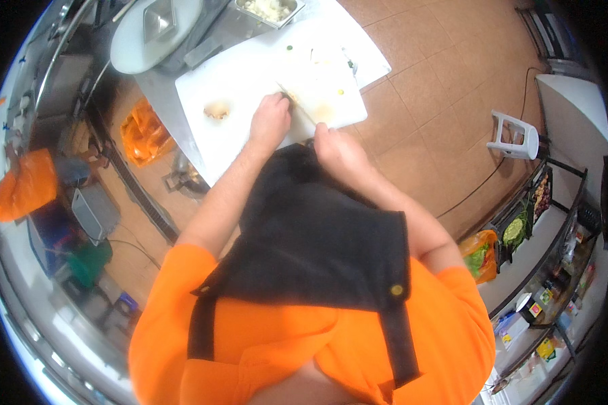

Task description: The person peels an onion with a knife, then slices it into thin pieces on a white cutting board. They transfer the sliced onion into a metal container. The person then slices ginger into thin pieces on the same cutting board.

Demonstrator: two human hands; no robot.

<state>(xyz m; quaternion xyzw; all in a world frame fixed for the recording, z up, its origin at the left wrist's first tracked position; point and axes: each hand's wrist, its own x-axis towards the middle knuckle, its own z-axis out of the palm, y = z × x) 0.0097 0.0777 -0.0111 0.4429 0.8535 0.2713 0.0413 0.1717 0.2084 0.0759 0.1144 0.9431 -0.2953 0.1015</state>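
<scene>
On a white cutting board [243,71], a knife [300,106] points away from me, its blade slanting up and to the left. My right hand [334,147] is closed round its handle near the board's front edge. Beside the blade, my left hand [273,119] has its fingers curled down on a small dark piece of food, too hidden to name. Small chopped bits lie along the blade. A light brown peel or scrap [216,110] rests on the board's left part, and small green bits [289,48] are scattered farther back.
A steel container [271,10] of chopped pale food stands behind the board. At the back left is a round white board [126,45] with a steel tray [159,23]. An orange bag [146,132] lies left of the table; a white stool [514,135] and vegetable shelves are at the right.
</scene>
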